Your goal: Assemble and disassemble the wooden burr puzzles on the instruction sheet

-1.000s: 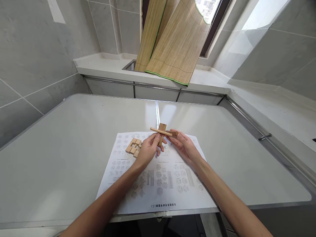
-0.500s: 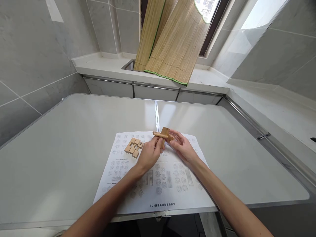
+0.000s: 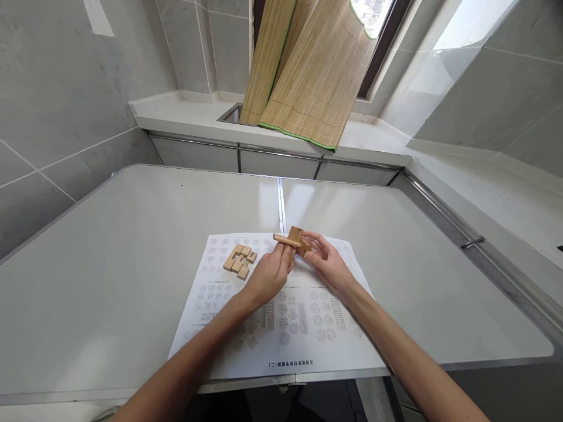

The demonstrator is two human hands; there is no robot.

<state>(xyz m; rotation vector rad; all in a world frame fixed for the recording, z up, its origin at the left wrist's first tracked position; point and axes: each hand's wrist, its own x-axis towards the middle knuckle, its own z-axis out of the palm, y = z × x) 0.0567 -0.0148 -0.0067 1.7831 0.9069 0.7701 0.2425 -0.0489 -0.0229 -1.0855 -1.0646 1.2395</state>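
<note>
My left hand (image 3: 270,271) is closed on the lower left part of several crossed wooden pieces (image 3: 295,235), held above the paper. One long piece sticks out to the left over my fingers, another points up and away. My right hand (image 3: 328,261) has its fingers curled round the right end of the same pieces, thumb and fingers pressed against it. On the printed sheet (image 3: 193,316), left of my hands, notched wooden blocks (image 3: 237,264) lie close together, one marked with a dark figure. My fingers hide part of the held pieces.
The sheet with small diagrams lies on a grey-white table (image 3: 109,264) at its front edge. Behind the table is a white ledge (image 3: 185,120) with a bamboo mat (image 3: 308,76) hanging over it. A metal rail (image 3: 444,217) runs along the right.
The view has shifted very slightly. The crossed pieces are turned a little in my fingers; both hands keep nearly the same place.
</note>
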